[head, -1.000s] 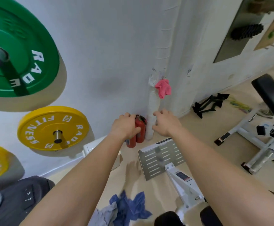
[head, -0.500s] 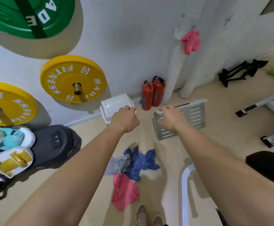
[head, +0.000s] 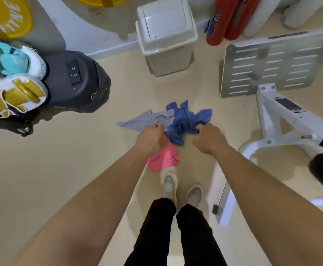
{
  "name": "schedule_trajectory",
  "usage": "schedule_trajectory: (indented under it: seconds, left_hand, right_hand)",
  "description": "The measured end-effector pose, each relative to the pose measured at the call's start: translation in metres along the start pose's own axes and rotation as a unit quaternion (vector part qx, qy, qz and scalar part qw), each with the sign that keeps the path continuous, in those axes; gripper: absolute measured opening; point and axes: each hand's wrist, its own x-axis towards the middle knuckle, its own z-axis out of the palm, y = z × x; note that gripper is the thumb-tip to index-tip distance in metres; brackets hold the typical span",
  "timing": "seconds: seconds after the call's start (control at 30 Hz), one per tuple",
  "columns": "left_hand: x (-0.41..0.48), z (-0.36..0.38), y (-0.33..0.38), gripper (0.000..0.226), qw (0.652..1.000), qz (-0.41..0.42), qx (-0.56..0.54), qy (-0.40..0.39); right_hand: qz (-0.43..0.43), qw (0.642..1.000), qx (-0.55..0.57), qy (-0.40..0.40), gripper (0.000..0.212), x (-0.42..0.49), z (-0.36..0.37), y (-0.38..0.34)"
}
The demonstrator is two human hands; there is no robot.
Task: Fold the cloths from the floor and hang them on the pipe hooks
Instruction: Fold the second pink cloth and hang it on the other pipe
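Beige gym floor fills the view, with a white bin [head: 166,35] against the wall at 12 o'clock and a slotted metal plate [head: 276,62] at 2 o'clock. Three cloths lie in one loose pile in front of the person's shoes [head: 181,191], all crumpled and none folded. The blue cloth [head: 187,120] is in the middle, the grey cloth [head: 137,121] touches it at its 9 o'clock side, and the pink cloth [head: 164,160] lies at its 7 o'clock, partly hidden behind the wrist. The hooks are not in this view, so I cannot say how many cloths hang there already. For this pile, I judge that all the work is left: picking up, folding and hanging. Both arms reach down to the pile. The left hand [head: 151,140] has its fingers curled where the grey cloth meets the blue one. The right hand [head: 209,139] has its fingers curled at the 4 o'clock edge of the blue cloth, and one finger seems to touch the fabric. The fingertips are turned under both hands, so I cannot tell if either one really pinches a cloth or only arrives at it. No cloth looks lifted from the floor.
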Motion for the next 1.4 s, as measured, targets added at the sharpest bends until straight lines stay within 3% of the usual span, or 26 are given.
schedule_trajectory:
  seconds: [0.13,0.3,0.37,0.53,0.7,0.83,0.9,1.03,1.13,1.2,1.33,1.4]
  left_hand:
    - [0.031,0.091,-0.064,0.048,0.998,-0.051,-0.027,-0.024]
    - [0.084,0.213,-0.141,0.048,0.992,-0.101,-0.076,-0.02]
    - [0.112,0.258,-0.171,0.058,0.99,-0.11,-0.091,-0.022]
    - [0.177,0.354,-0.234,0.054,0.982,-0.113,-0.149,-0.026]
    - [0.235,0.424,-0.266,0.072,0.989,-0.081,-0.123,-0.005]
    - [0.259,0.468,-0.274,0.072,0.998,-0.025,-0.051,-0.001]
    - [0.263,0.482,-0.278,0.058,0.998,-0.024,-0.034,0.044]
    - [0.246,0.47,-0.287,0.029,0.986,-0.024,-0.154,0.057]
    - [0.219,0.425,-0.284,0.006,0.979,0.0,-0.188,0.081]
    - [0.2,0.386,-0.277,0.01,0.973,0.029,-0.212,0.086]
    - [0.175,0.315,-0.256,0.019,0.962,0.101,-0.245,0.071]
    - [0.166,0.292,-0.249,0.022,0.951,0.131,-0.267,0.083]
  right_hand:
    - [-0.026,0.999,0.024,-0.008,0.035,0.055,0.102,0.002]
    - [-0.036,0.999,0.002,-0.034,0.035,0.144,0.242,0.003]
    - [-0.045,0.998,-0.015,-0.044,0.041,0.189,0.297,0.006]
    - [-0.041,0.996,-0.017,-0.073,0.054,0.268,0.404,0.001]
    - [-0.028,0.998,-0.057,0.01,0.062,0.328,0.472,0.002]
    - [-0.047,0.986,-0.13,0.091,0.04,0.352,0.499,0.006]
    - [-0.069,0.987,-0.14,0.048,0.043,0.35,0.505,0.007]
    - [-0.077,0.992,-0.086,-0.06,0.046,0.321,0.499,0.01]
    - [-0.052,0.99,-0.115,-0.062,0.055,0.291,0.474,0.003]
    - [-0.055,0.993,-0.103,-0.031,0.065,0.278,0.447,-0.008]
    - [-0.187,0.98,0.011,0.065,0.055,0.26,0.375,-0.042]
    - [-0.262,0.962,-0.005,0.072,0.047,0.255,0.342,-0.058]
